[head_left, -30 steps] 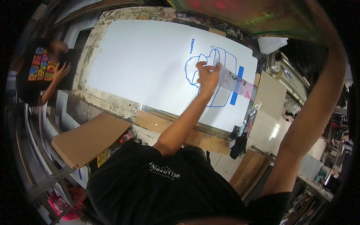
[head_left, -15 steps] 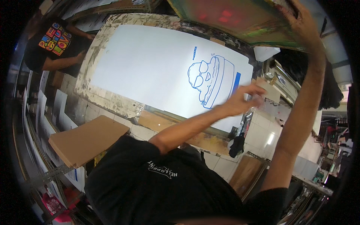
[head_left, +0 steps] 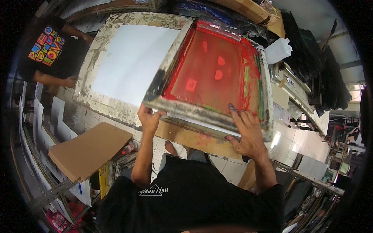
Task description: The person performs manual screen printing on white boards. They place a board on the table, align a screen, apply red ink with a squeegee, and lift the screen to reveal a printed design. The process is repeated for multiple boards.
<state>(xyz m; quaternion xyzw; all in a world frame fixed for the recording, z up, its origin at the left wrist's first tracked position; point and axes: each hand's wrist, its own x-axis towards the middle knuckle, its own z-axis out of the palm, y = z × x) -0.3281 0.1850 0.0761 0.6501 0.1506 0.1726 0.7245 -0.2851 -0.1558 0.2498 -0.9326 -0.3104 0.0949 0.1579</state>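
A silk-screen printing frame with red-smeared mesh slants over the right part of a white sheet. Its near edge is raised; a gap and a strip of white show beneath. At the frame's near left corner, my left hand grips the edge, thumb below. My right hand holds the near edge towards the right, fingers on top and thumb under it. The sheet lies on a paint-stained table; the frame hides its right part.
Another person stands at the far left, hands by the table edge. Brown cardboard lies stacked on a rack at the lower left. A white plastic jug stands beyond the frame's right side. Racks of boards line both sides.
The screen frame has swung down from the upper right over the sheet, covering the blue cartoon print. My right hand came down, and my left hand moved left to the frame's corner.
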